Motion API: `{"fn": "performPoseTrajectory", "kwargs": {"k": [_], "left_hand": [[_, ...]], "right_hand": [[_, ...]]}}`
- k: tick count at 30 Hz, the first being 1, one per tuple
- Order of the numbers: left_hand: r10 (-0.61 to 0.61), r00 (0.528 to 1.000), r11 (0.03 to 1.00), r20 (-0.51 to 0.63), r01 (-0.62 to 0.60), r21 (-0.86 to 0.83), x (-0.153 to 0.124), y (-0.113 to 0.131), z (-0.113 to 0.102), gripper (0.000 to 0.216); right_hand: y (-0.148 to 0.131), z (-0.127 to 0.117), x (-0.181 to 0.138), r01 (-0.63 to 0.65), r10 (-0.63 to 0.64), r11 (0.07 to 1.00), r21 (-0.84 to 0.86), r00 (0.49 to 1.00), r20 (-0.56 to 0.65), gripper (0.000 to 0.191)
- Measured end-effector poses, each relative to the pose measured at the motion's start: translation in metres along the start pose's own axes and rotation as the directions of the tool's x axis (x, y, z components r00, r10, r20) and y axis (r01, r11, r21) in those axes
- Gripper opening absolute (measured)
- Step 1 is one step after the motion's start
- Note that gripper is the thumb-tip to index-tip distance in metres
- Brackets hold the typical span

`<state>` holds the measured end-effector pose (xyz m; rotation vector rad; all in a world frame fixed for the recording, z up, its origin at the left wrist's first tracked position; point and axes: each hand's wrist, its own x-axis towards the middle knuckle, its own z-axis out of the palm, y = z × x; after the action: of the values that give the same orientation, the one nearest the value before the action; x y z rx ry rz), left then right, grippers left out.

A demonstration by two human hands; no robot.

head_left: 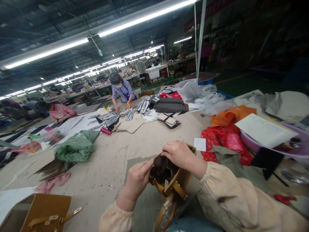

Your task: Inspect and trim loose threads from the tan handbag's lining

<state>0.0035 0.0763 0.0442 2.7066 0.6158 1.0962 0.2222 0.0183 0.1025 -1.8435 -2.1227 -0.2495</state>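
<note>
The tan handbag (pixel 170 180) is being held upright at the near edge of the bench (pixel 106 161), mouth up, between both hands: the left hand (pixel 137 180) is pinching its left rim, the right hand (pixel 180 154) is clamped over the far rim

Bright overhead tube lights (pixel 147 16), dim far hall at right, bowed wide-angle edges, soft distant blur.

A bag (pixel 169 180) sits between both hands, another bag (pixel 41 212) lying left on the table (pixel 108 161).
</note>
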Motion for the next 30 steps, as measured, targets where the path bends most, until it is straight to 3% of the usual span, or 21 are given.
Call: {"fn": "performPoseTrajectory", "kwargs": {"k": [3,8,11,16,20,30], "left_hand": [[-0.098,0.987,0.989,0.127,0.083,0.12,0.02,0.013,-0.005,0.024],[-0.288,0.909,0.939,0.302,0.207,0.273,0.046,0.025,-0.005,0.022],[-0.323,0.904,0.929,0.281,0.247,0.274,0.049,0.023,-0.004,0.023],[-0.314,0.926,0.933,0.21,0.26,0.25,0.044,0.016,-0.002,0.021],[-0.297,0.935,0.939,0.193,0.249,0.236,0.043,0.014,0.0,0.022],[-0.292,0.941,0.946,0.17,0.258,0.194,0.041,0.013,0.001,0.021]], "right_hand": [[-0.001,-0.001,0.0,0.0,0.0,1.0,-0.016,1.0,0.002,0.022],[-0.002,-0.001,-0.003,-0.045,0.046,0.999,-0.014,0.999,0.025,0.024],[0.002,-0.004,-0.005,-0.053,0.052,0.998,0.046,0.998,0.021,0.022],[0.015,-0.013,-0.011,-0.047,0.045,0.994,0.097,0.999,0.019,0.049],[0.025,-0.017,-0.015,-0.067,0.067,0.998,0.01,0.997,0.036,0.035],[0.034,-0.014,-0.002,-0.199,0.197,0.98,0.019,0.978,0.06,0.035]]}}
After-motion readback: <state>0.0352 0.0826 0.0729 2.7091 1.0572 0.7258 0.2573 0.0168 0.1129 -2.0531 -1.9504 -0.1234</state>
